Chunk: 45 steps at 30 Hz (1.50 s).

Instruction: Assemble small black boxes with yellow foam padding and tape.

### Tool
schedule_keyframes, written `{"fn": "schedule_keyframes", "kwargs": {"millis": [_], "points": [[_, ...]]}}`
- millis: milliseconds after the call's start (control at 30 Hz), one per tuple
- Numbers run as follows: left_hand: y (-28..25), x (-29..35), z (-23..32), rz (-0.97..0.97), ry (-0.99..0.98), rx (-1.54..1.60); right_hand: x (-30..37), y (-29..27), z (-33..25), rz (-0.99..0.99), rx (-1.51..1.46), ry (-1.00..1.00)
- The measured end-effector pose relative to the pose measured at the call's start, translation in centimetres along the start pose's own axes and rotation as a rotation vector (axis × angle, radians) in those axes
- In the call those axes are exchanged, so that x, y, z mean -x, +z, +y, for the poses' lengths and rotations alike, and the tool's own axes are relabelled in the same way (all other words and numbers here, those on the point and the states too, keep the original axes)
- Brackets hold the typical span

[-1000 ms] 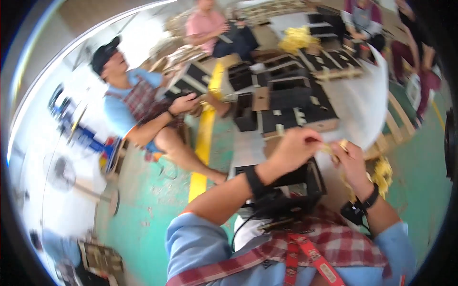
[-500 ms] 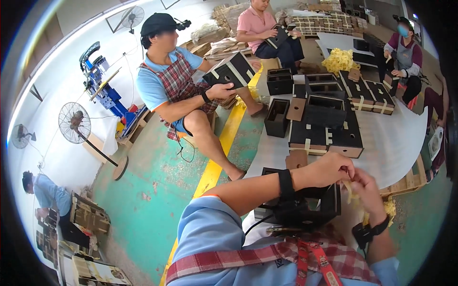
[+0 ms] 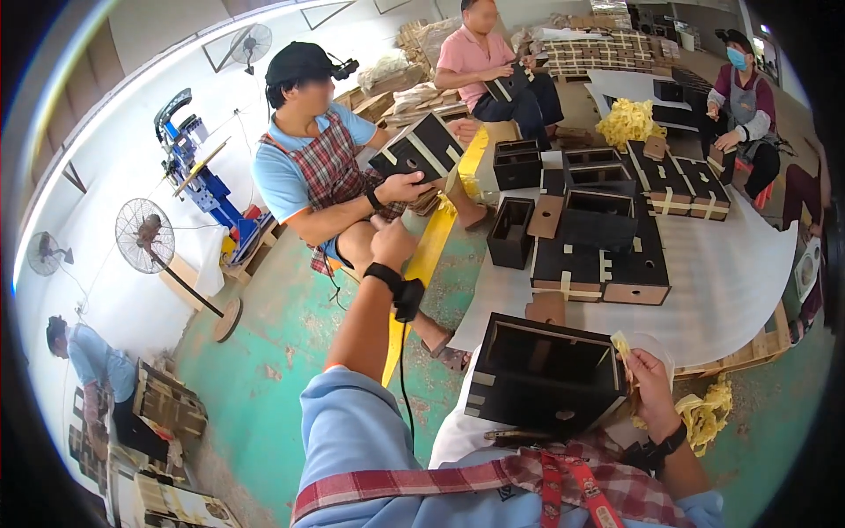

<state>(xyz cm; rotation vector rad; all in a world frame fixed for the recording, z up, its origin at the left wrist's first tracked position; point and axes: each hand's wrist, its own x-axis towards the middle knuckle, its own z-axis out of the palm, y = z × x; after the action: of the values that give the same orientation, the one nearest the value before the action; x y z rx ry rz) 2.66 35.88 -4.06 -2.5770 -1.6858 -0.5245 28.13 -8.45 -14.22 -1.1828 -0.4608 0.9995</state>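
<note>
A black open-topped box [image 3: 550,396] with a round hole in its near side rests on my lap. Beside its right end, my right hand [image 3: 650,387] is closed on a crumpled strip of pale yellow tape [image 3: 621,345], close to the box's upper corner. My left hand [image 3: 393,242] reaches out to the left with its fingers curled in. Anything inside those fingers is hidden from me. Just beyond it, a co-worker in a checked apron holds another black box [image 3: 421,151] with tape strips on it.
Several black boxes [image 3: 607,251] and a brown board piece [image 3: 546,216] stand on a white-sheeted platform [image 3: 713,273] ahead. Crumpled yellow tape lies in a pile [image 3: 707,414] at lower right. A standing fan [image 3: 145,233] is at left. Two more people sit working across the platform.
My left hand has left my right hand and swung far to the left, toward the co-worker. My right hand, with the tape, has lowered slightly beside the box, which now shows more fully.
</note>
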Motion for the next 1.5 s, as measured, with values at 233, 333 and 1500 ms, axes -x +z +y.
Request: {"fn": "schedule_keyframes", "kwargs": {"millis": [233,333,1500], "points": [[4.1,-2.1,-6.8,0.27,0.431,-0.346,-0.6,0.1,-0.3,-0.085,0.134,0.041],[-3.4,3.2,2.1,0.004,0.542,-0.413,-2.6,-1.4,2.5,-0.142,-0.046,0.025],[-1.7,20.2,25.1,-0.923,0.747,1.062,2.2,2.5,-3.5,-0.094,0.36,-0.276]]}}
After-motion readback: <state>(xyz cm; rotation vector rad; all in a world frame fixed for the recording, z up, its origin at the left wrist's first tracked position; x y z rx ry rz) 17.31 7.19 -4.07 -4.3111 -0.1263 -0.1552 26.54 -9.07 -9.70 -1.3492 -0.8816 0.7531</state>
